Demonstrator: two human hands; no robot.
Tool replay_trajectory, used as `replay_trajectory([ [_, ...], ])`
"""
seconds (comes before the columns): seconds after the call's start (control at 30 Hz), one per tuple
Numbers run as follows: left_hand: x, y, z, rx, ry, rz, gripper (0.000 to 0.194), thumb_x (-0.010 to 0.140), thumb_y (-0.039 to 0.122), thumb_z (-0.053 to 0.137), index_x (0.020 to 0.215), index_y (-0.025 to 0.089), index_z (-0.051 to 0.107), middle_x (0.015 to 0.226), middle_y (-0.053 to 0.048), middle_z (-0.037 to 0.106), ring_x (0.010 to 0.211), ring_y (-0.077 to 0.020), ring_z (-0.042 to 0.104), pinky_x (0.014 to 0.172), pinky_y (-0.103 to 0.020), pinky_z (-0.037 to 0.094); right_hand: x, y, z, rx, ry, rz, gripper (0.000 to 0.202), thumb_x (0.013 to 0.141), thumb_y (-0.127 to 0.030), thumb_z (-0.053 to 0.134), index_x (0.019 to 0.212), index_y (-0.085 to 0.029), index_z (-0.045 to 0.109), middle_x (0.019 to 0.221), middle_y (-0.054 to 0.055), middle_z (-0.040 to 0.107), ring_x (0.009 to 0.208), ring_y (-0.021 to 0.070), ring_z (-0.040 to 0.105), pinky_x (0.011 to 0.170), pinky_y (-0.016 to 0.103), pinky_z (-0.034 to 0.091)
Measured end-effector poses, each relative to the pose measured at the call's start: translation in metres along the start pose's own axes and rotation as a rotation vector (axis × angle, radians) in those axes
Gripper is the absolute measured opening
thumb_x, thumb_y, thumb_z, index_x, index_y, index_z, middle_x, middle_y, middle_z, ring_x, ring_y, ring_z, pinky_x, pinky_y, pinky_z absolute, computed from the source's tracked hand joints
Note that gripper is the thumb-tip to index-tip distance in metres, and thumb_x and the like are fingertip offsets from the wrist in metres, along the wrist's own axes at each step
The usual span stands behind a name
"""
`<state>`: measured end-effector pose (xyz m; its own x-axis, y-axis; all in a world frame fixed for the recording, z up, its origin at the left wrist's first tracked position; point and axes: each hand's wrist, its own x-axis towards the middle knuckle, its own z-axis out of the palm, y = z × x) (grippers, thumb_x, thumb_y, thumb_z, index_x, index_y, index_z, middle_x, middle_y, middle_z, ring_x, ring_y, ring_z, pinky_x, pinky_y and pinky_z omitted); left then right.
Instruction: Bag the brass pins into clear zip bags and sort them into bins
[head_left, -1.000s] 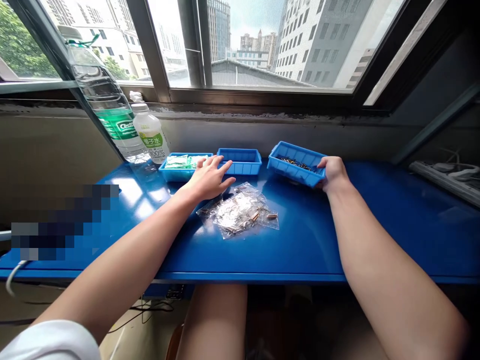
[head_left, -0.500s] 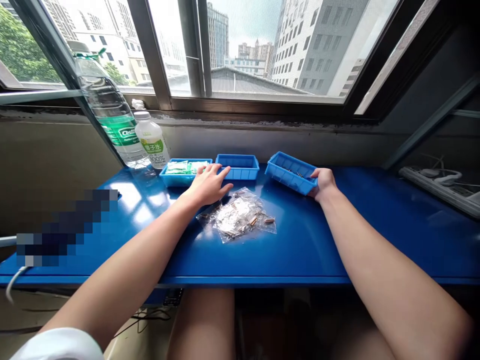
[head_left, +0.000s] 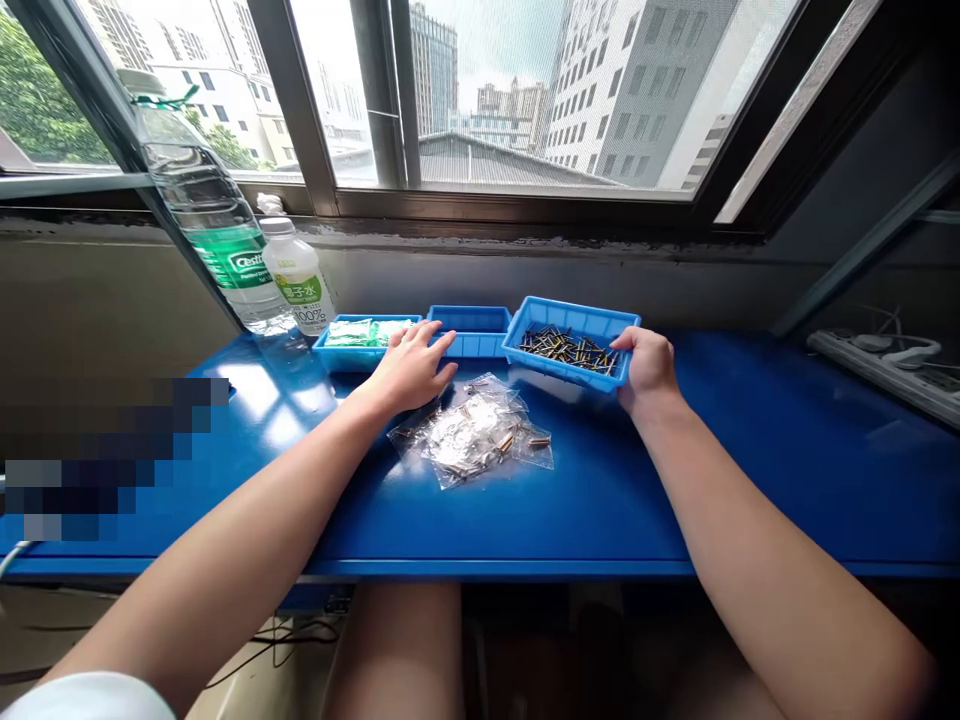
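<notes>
My right hand (head_left: 649, 368) grips the right end of a blue bin (head_left: 574, 378), which is tilted toward me and holds many thin dark and yellowish pieces (head_left: 570, 348). My left hand (head_left: 412, 368), fingers spread, is over the right end of another blue bin (head_left: 351, 358) with green-and-white packets (head_left: 360, 332) in it. Between these two stands a third blue bin (head_left: 471, 346), with no contents showing. In front of the bins lies a pile of clear plastic bags (head_left: 476, 430) with small copper-coloured and dark pieces inside.
A large water bottle (head_left: 217, 220) and a smaller white bottle (head_left: 300, 275) stand at the back left. Behind the blue table (head_left: 510, 525) are a wall and window. A power strip (head_left: 885, 360) lies at the far right, and a blurred dark object is at the left edge.
The bin in my right hand has moved slightly left and tipped toward me, so more of its contents shows. My left hand has hardly moved.
</notes>
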<state>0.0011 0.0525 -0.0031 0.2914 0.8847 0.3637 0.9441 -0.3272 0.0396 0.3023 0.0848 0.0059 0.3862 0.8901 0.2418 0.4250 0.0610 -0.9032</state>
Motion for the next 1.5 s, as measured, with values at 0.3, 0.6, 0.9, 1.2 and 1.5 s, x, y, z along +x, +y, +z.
replay_trajectory([
  [0.3, -0.002, 0.018, -0.04, -0.335, 0.035, -0.177, 0.041, 0.087, 0.048, 0.044, 0.068, 0.016, 0.062, 0.061, -0.003, 0.06, 0.059, -0.016, 0.053, 0.057, -0.028, 0.038, -0.052, -0.019, 0.036, 0.307, -0.022, -0.081, 0.038, 0.067, -0.031, 0.059, 0.103, -0.019, 0.055, 0.094, 0.005, 0.065, 0.086, 0.0205, 0.063, 0.076, 0.032, 0.052],
  [0.6, -0.011, 0.012, -0.056, -0.227, -0.656, -0.048, 0.067, 0.074, 0.081, 0.041, 0.068, 0.019, 0.062, 0.068, -0.004, 0.065, 0.061, -0.0171, 0.055, 0.052, -0.027, 0.034, -0.072, -0.017, 0.044, 0.295, -0.177, -0.291, 0.048, 0.061, -0.029, 0.065, 0.107, -0.021, 0.052, 0.092, 0.002, 0.06, 0.069, 0.0164, 0.058, 0.06, 0.032, 0.05],
  [0.9, -0.01, 0.013, -0.05, -0.178, -0.718, -0.024, 0.067, 0.075, 0.081, 0.041, 0.077, 0.018, 0.065, 0.074, -0.006, 0.067, 0.063, -0.0186, 0.057, 0.053, -0.027, 0.036, -0.082, -0.018, 0.046, 0.228, -0.2, -0.485, 0.047, 0.063, -0.02, 0.062, 0.109, -0.023, 0.049, 0.093, 0.002, 0.057, 0.065, 0.0136, 0.057, 0.052, 0.027, 0.047],
  [1.2, -0.01, 0.012, -0.047, -0.19, -0.691, -0.002, 0.063, 0.078, 0.076, 0.043, 0.076, 0.017, 0.066, 0.075, -0.007, 0.066, 0.064, -0.0186, 0.056, 0.054, -0.028, 0.037, -0.08, -0.008, 0.045, 0.075, -0.114, -0.846, 0.046, 0.071, -0.017, 0.06, 0.115, -0.022, 0.046, 0.098, 0.006, 0.06, 0.079, 0.0196, 0.061, 0.068, 0.035, 0.054],
  [1.5, -0.012, 0.013, -0.05, -0.238, -0.671, 0.0, 0.058, 0.078, 0.071, 0.049, 0.079, 0.016, 0.068, 0.078, -0.007, 0.067, 0.067, -0.0185, 0.057, 0.06, -0.029, 0.041, -0.078, -0.014, 0.043, -0.002, -0.047, -1.221, 0.053, 0.072, -0.012, 0.057, 0.12, -0.023, 0.04, 0.11, 0.011, 0.057, 0.102, 0.0265, 0.061, 0.08, 0.039, 0.055],
])
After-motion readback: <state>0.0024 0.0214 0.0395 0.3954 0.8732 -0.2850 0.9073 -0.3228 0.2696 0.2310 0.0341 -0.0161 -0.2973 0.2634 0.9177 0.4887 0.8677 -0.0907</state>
